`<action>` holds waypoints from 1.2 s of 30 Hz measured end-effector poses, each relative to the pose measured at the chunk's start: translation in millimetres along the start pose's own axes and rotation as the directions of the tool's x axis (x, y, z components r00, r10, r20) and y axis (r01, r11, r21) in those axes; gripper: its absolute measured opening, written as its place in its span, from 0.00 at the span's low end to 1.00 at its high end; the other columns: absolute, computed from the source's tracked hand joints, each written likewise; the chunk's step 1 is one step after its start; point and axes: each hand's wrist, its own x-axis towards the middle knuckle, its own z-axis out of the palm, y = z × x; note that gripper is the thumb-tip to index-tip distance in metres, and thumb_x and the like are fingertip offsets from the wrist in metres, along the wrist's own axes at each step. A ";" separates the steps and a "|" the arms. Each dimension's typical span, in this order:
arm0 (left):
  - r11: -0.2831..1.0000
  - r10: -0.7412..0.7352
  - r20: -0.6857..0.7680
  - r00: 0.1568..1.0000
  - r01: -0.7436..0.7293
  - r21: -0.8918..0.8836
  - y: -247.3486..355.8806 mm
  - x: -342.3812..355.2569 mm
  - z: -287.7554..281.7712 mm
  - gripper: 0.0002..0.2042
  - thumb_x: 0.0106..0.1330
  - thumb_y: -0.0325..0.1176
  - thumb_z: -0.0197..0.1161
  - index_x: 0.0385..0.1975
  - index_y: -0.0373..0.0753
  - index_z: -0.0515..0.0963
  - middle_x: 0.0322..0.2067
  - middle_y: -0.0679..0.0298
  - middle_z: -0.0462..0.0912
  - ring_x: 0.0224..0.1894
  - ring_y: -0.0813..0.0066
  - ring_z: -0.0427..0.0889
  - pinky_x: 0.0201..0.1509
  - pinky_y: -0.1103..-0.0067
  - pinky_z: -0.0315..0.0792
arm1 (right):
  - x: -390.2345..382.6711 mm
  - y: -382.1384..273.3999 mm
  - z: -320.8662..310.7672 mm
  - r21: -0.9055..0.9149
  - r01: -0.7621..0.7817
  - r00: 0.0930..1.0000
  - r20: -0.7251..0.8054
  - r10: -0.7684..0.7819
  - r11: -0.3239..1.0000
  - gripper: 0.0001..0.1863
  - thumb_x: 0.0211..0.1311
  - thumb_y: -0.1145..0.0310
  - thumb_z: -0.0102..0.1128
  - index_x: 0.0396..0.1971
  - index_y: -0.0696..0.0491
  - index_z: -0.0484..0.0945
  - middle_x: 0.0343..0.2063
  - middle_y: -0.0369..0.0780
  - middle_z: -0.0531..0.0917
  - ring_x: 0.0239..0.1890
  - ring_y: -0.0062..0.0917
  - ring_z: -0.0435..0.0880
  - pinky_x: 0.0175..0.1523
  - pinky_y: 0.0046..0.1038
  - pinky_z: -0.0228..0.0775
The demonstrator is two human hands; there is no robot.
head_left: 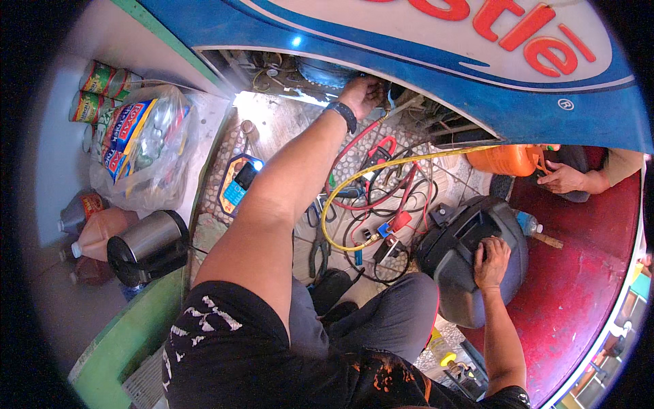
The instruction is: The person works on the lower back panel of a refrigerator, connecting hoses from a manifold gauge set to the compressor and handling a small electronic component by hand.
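My left hand point(363, 95), with a dark band at the wrist, reaches into the low opening of a blue cabinet point(436, 71). Its fingers are curled beside the machinery inside; what they hold is hidden. Just below it, a red hose point(357, 140) runs up into the opening. My right hand point(492, 262) lies with fingers spread on top of a black plastic case point(446, 269), holding nothing. Between my arms, a yellow hose point(330, 211) loops across the floor to a small valve fitting with blue and red parts point(394, 226). A red clamp meter point(380, 153) lies among the cables.
Pliers point(318, 259) lie near my knees. Left of my forearm is a digital scale point(238, 183). A plastic bag of packages point(146, 146), cans point(99, 92) and a steel jug point(150, 247) stand farther left. At right, another person's hand point(564, 178) is by an orange cylinder point(501, 160).
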 end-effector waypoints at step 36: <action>0.963 -0.258 0.098 0.961 0.247 0.107 16.3 -17.2 22.8 0.19 0.71 0.56 0.53 0.31 0.45 0.70 0.23 0.69 0.64 0.23 0.77 0.60 0.27 0.79 0.60 | 2.0 -0.3 -2.0 -0.019 -0.029 0.999 0.036 0.029 0.999 0.09 0.57 0.72 0.61 0.37 0.56 0.78 0.41 0.44 0.80 0.51 0.42 0.75 0.59 0.42 0.62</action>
